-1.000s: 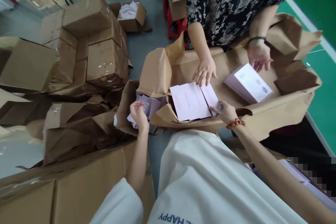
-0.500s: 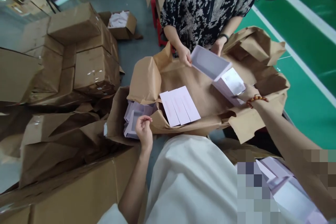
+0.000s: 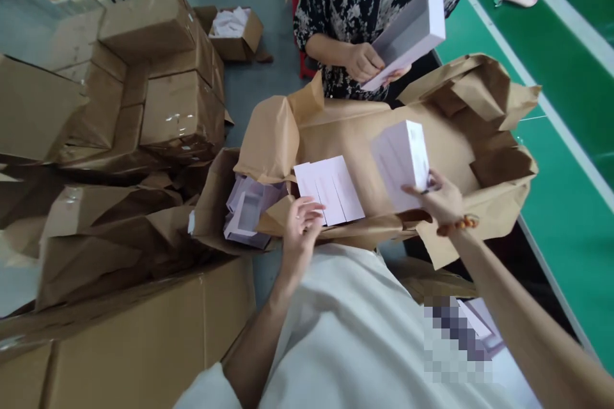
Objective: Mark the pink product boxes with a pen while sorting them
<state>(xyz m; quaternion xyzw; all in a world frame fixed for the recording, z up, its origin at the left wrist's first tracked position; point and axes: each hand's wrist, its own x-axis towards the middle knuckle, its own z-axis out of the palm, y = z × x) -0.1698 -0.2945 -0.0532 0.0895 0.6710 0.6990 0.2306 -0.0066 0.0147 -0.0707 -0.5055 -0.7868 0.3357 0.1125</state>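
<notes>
My right hand (image 3: pixel 439 198), with a beaded bracelet at the wrist, grips a pale lilac cardboard box (image 3: pixel 398 163) by its near end. The box is tilted above the brown paper and slightly blurred; small print shows on its white end. Fingers apart and loosely bent, my left hand (image 3: pixel 302 223) is at the near left edge of a row of flat-topped lilac boxes (image 3: pixel 333 188) with faint pink print. Whether its fingertips touch them I cannot tell. Brown wrapping paper (image 3: pixel 345 134) lies under the row.
Across from me a person (image 3: pixel 355 57) holds an open lilac box tray (image 3: pixel 412 38). A carton (image 3: pixel 218 204) with lilac box parts stands at left. Large cartons (image 3: pixel 177 112) are stacked farther left. More lilac pieces (image 3: pixel 484 326) are at lower right, partly blurred out.
My right hand has swung the lilac box left and turned it. My left hand has moved right, from beside the carton to the row. The other person has raised and tilted the tray.
</notes>
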